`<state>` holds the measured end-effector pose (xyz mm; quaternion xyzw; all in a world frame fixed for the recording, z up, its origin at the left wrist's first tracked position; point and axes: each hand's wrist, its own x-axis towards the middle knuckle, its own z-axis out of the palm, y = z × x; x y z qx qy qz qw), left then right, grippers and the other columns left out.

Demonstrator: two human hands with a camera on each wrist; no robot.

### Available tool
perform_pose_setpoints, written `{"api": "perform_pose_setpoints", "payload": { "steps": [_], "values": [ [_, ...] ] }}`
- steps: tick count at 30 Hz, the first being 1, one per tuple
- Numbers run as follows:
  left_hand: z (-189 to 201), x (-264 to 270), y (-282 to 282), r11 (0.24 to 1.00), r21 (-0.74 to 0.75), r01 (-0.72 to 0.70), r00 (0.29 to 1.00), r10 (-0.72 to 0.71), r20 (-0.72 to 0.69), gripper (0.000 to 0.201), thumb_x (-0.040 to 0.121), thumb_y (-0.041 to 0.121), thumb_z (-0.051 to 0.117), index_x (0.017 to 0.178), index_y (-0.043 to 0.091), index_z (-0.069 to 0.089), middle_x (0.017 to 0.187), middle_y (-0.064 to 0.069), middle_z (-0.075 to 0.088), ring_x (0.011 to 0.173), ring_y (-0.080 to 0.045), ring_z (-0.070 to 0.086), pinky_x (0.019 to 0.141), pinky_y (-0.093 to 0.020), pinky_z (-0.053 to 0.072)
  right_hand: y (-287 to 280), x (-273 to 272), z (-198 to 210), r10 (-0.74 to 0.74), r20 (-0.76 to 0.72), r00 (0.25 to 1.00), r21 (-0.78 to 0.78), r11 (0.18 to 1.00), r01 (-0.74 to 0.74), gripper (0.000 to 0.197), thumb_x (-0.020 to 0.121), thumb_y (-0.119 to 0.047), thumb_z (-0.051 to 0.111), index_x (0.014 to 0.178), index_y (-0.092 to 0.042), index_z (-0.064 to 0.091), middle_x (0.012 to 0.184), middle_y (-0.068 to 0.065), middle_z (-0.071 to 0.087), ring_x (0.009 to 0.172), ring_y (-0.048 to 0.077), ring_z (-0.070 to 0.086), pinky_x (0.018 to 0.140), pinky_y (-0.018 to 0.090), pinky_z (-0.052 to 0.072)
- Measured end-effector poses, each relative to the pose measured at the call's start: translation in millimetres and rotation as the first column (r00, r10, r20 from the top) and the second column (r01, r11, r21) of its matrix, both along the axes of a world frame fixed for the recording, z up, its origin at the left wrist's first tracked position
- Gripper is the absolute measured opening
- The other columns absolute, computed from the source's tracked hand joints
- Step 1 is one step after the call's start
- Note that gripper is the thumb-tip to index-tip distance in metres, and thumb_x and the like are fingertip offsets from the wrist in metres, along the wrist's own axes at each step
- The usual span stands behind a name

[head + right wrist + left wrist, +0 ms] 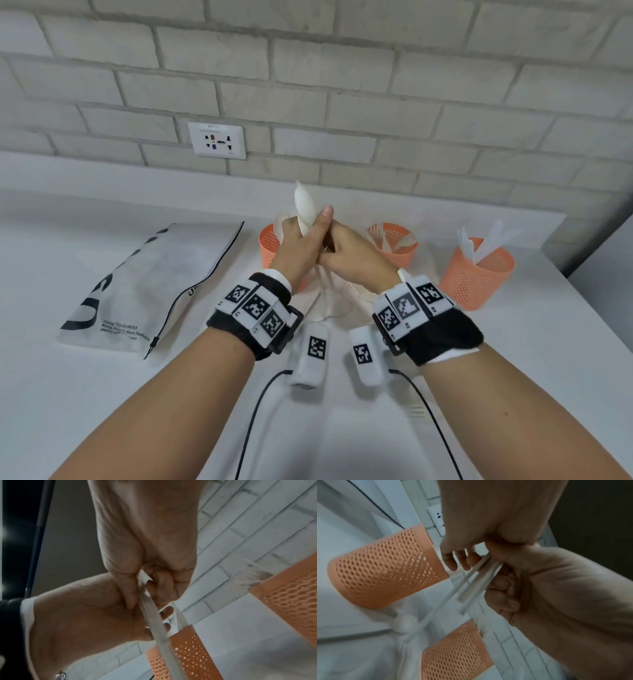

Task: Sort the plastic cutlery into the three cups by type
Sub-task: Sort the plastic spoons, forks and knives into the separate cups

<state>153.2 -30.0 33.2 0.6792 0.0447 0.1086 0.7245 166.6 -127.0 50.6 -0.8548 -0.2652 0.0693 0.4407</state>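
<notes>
My two hands meet above the middle of the white table (pixel 513 342). My left hand (pixel 308 221) grips a small bundle of white plastic spoons (pixel 303 205), bowls pointing up. My right hand (pixel 327 253) pinches the handles (pixel 479 577) just below it; the same handles (pixel 154 616) run down between both hands. Three orange mesh cups stand behind: the left cup (pixel 269 246) is partly hidden by my left hand, the middle cup (pixel 400 246) holds white cutlery, and the right cup (pixel 476 274) holds upright white pieces. More white cutlery (pixel 329 301) lies blurred under my hands.
A white zip bag (pixel 147 284) with black lettering lies flat at the left. A brick wall with a socket (pixel 217 140) closes the back. Two black cables (pixel 253 411) trail toward me. The table's right edge (pixel 589 308) runs close beside the right cup.
</notes>
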Motion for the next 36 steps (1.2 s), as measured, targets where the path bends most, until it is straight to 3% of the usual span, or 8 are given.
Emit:
{"api": "perform_pose_setpoints", "payload": {
  "steps": [7, 12, 16, 25, 29, 31, 34, 36],
  "values": [
    [-1, 14, 53, 0.93, 0.365, -0.052, 0.996, 0.023, 0.083, 0.097, 0.064, 0.066, 0.063, 0.14, 0.015, 0.03, 0.142, -0.004, 0.027, 0.127, -0.016, 0.036, 0.102, -0.033, 0.039, 17, 23, 16, -0.18, 0.007, 0.984, 0.215, 0.961, 0.174, 0.011, 0.088, -0.015, 0.061, 0.098, -0.012, 0.059, 0.077, -0.006, 0.062, 0.067, 0.005, 0.058, 0.059, 0.017, 0.046],
    [-27, 22, 83, 0.678, 0.734, 0.025, 0.994, 0.062, -0.091, 0.123, 0.054, 0.05, 0.083, 0.148, 0.013, 0.013, 0.151, -0.011, 0.017, 0.141, -0.025, 0.019, 0.114, -0.042, 0.026, 35, 48, 8, -0.272, -0.013, 0.962, 0.269, 0.926, 0.266, 0.013, 0.083, -0.015, 0.068, 0.089, -0.008, 0.058, 0.068, -0.002, 0.059, 0.065, 0.018, 0.061, 0.069, 0.038, 0.056],
    [-45, 30, 77, 0.759, 0.647, 0.066, 0.986, 0.052, -0.161, 0.124, 0.059, 0.039, 0.085, 0.15, 0.014, 0.005, 0.152, -0.01, 0.024, 0.139, -0.024, 0.028, 0.111, -0.039, 0.03, 47, 53, -14, -0.282, -0.089, 0.955, 0.115, 0.95, 0.291, 0.021, 0.078, -0.014, 0.072, 0.094, -0.003, 0.064, 0.085, 0.012, 0.069, 0.08, 0.026, 0.068, 0.078, 0.04, 0.056],
    [-50, 32, 74, 0.836, 0.549, 0.026, 0.987, 0.066, -0.147, 0.122, 0.049, 0.044, 0.081, 0.147, 0.012, 0.017, 0.14, -0.008, 0.04, 0.127, -0.024, 0.044, 0.104, -0.041, 0.041, 39, 47, -17, -0.267, 0.0, 0.964, 0.079, 0.961, 0.266, 0.043, 0.076, -0.017, 0.073, 0.115, -0.01, 0.058, 0.102, 0.003, 0.052, 0.089, 0.013, 0.051, 0.075, 0.023, 0.042],
    [-42, 26, 74, 0.788, 0.611, 0.073, 0.979, 0.059, -0.193, 0.128, 0.051, 0.042, 0.084, 0.149, 0.009, 0.008, 0.144, -0.012, 0.029, 0.132, -0.027, 0.036, 0.108, -0.04, 0.036, 12, 40, -3, -0.257, 0.086, 0.963, 0.0, 0.966, 0.258, 0.024, 0.083, -0.02, 0.066, 0.106, -0.013, 0.062, 0.084, -0.004, 0.054, 0.075, 0.009, 0.051, 0.072, 0.024, 0.045],
    [-31, 13, 72, 0.722, 0.689, -0.066, 0.99, 0.132, -0.044, 0.119, 0.061, 0.036, 0.084, 0.148, 0.006, 0.009, 0.145, -0.014, 0.023, 0.132, -0.027, 0.032, 0.108, -0.035, 0.033, -10, 38, 1, -0.236, 0.054, 0.97, -0.122, 0.963, 0.241, 0.009, 0.086, -0.013, 0.06, 0.093, -0.011, 0.065, 0.07, -0.005, 0.055, 0.062, 0.009, 0.051, 0.058, 0.022, 0.046],
    [-15, -14, 53, 0.703, 0.546, -0.455, 0.854, 0.172, 0.49, 0.054, 0.074, 0.023, 0.072, 0.12, 0.002, 0.051, 0.116, -0.01, 0.043, 0.099, -0.019, 0.052, 0.089, -0.016, 0.041, -44, 32, -1, -0.194, -0.032, 0.98, -0.398, 0.902, 0.166, 0.014, 0.089, -0.011, 0.057, 0.076, -0.006, 0.062, 0.06, 0.002, 0.058, 0.051, 0.014, 0.052, 0.051, 0.023, 0.042],
    [-13, -24, 29, 0.693, 0.608, -0.389, 0.845, 0.006, 0.534, 0.016, 0.08, 0.01, 0.064, 0.094, 0.003, 0.061, 0.096, -0.003, 0.047, 0.078, -0.012, 0.053, 0.076, -0.011, 0.041, -58, 25, -8, -0.19, -0.058, 0.98, -0.608, 0.785, 0.117, 0.02, 0.089, -0.018, 0.058, 0.072, -0.008, 0.06, 0.061, 0.002, 0.059, 0.052, 0.014, 0.053, 0.056, 0.025, 0.046]
  ]
}}
